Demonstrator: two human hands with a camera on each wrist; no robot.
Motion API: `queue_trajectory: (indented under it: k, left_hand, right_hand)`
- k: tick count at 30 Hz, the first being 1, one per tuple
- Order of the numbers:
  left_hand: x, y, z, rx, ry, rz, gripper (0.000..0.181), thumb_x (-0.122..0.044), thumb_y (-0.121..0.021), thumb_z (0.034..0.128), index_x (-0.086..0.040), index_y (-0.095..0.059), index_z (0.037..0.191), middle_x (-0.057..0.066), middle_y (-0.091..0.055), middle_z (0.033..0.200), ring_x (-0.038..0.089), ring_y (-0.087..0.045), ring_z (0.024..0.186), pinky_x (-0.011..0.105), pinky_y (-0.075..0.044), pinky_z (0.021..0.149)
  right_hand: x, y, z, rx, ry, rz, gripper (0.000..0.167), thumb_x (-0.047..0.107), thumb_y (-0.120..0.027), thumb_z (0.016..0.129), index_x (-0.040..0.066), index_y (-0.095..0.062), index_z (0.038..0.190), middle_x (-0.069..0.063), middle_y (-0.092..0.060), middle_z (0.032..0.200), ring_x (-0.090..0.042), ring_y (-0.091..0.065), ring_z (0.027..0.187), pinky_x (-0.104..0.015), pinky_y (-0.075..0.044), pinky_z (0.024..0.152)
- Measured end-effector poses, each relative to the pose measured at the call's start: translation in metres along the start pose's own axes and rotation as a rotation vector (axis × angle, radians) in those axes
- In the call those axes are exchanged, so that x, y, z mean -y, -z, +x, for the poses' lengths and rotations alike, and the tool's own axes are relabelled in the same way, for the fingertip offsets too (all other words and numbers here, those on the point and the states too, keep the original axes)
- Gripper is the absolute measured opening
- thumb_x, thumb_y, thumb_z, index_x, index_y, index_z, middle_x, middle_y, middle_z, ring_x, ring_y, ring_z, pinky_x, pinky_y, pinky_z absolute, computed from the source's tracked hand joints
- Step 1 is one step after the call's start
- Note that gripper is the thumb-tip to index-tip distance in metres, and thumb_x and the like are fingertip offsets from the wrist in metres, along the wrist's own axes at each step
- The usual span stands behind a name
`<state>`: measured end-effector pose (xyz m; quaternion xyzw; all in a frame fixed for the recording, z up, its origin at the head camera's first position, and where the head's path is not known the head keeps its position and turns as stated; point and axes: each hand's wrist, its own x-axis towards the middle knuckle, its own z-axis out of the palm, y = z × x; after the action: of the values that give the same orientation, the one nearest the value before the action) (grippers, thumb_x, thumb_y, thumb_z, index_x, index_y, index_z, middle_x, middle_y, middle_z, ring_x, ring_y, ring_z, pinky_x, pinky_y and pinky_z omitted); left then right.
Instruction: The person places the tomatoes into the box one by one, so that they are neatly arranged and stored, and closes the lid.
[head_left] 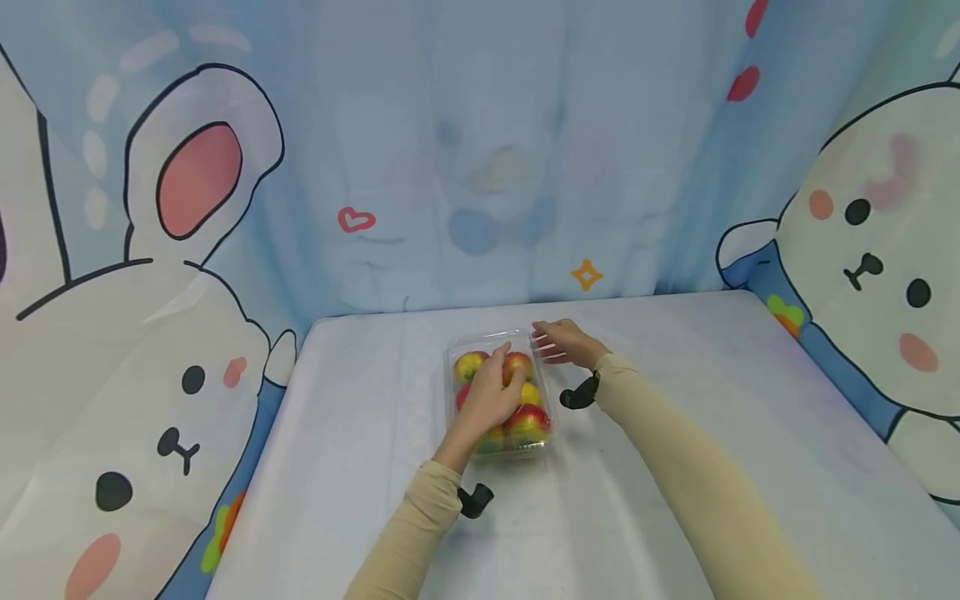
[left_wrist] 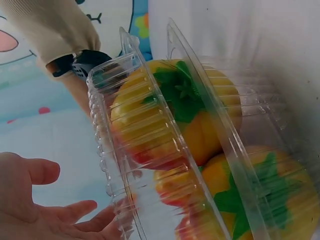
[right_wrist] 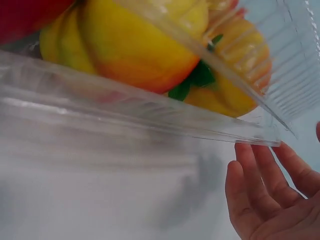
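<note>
A clear plastic clamshell box (head_left: 510,454) stands on the white table, with several yellow-and-red fruits (head_left: 528,423) inside. Green leafy tops show on the fruits (left_wrist: 182,92) in the left wrist view. My left hand (head_left: 491,398) is over the box in the head view, its fingers pointing to the far side. Seen from the left wrist, that hand's extended fingers reach to the ribbed wall, some behind the plastic. At the box's far right corner is my right hand (head_left: 567,342), fingers fairly straight. Its fingertips (right_wrist: 260,150) touch the box's lower edge in the right wrist view.
The white cloth-covered table (head_left: 360,392) stretches to both sides of the box. A blue curtain (head_left: 480,167) with printed cartoon animals hangs behind and beside it. Black straps with mounts (head_left: 476,501) sit on both wrists, low over the cloth.
</note>
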<state>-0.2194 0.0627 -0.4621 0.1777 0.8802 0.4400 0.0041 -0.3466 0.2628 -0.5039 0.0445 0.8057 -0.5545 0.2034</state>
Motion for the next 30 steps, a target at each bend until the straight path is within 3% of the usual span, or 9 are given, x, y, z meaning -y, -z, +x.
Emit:
queue_trajectory:
  k: [2,9,21,25,30]
  left_hand:
    - [0.001,-0.002,-0.001,-0.001,0.005,-0.003,0.058,-0.029,-0.045,0.1014,0.000,-0.034,0.150,0.018,-0.042,0.151,0.032,-0.038,0.140,0.046,-0.030,0.115]
    - [-0.003,-0.005,-0.007,0.022,0.041,-0.003,0.057,-0.030,-0.045,0.1022,-0.003,-0.034,0.151,0.016,-0.042,0.151,0.032,-0.040,0.138,0.048,-0.033,0.113]
    - [-0.001,-0.005,-0.007,0.026,0.068,0.026,0.057,-0.031,-0.045,0.1024,-0.007,-0.032,0.153,0.013,-0.039,0.153,0.028,-0.039,0.140,0.046,-0.033,0.113]
    - [0.000,-0.005,-0.007,0.034,0.075,0.036,0.057,-0.031,-0.045,0.1025,-0.008,-0.032,0.153,0.012,-0.039,0.154,0.027,-0.039,0.140,0.045,-0.033,0.113]
    - [0.002,-0.004,-0.006,0.035,0.064,0.035,0.056,-0.029,-0.045,0.1024,-0.007,-0.032,0.153,0.012,-0.040,0.154,0.027,-0.039,0.140,0.045,-0.032,0.114]
  right_hand:
    - [-0.003,-0.001,0.000,0.005,0.001,-0.007,0.056,0.036,-0.047,0.102,-0.008,-0.049,0.136,-0.026,-0.052,0.136,-0.039,-0.055,0.123,-0.046,-0.047,0.101]
    - [-0.009,-0.007,-0.005,-0.007,-0.004,-0.012,0.037,0.026,-0.053,0.098,-0.007,-0.065,0.106,-0.015,-0.063,0.109,-0.031,-0.063,0.107,-0.046,-0.051,0.097]
    - [-0.018,-0.016,0.005,-0.012,-0.023,0.079,0.053,0.032,-0.050,0.101,-0.007,-0.049,0.137,-0.023,-0.049,0.138,-0.039,-0.049,0.129,-0.048,-0.041,0.107]
    - [-0.019,-0.018,0.008,-0.028,-0.024,0.095,0.049,0.028,-0.050,0.100,-0.007,-0.050,0.135,-0.022,-0.050,0.137,-0.039,-0.049,0.130,-0.048,-0.040,0.108]
    - [-0.017,-0.015,0.009,0.002,-0.026,0.037,0.050,0.032,-0.048,0.101,-0.006,-0.050,0.134,-0.023,-0.050,0.137,-0.039,-0.051,0.127,-0.047,-0.043,0.106]
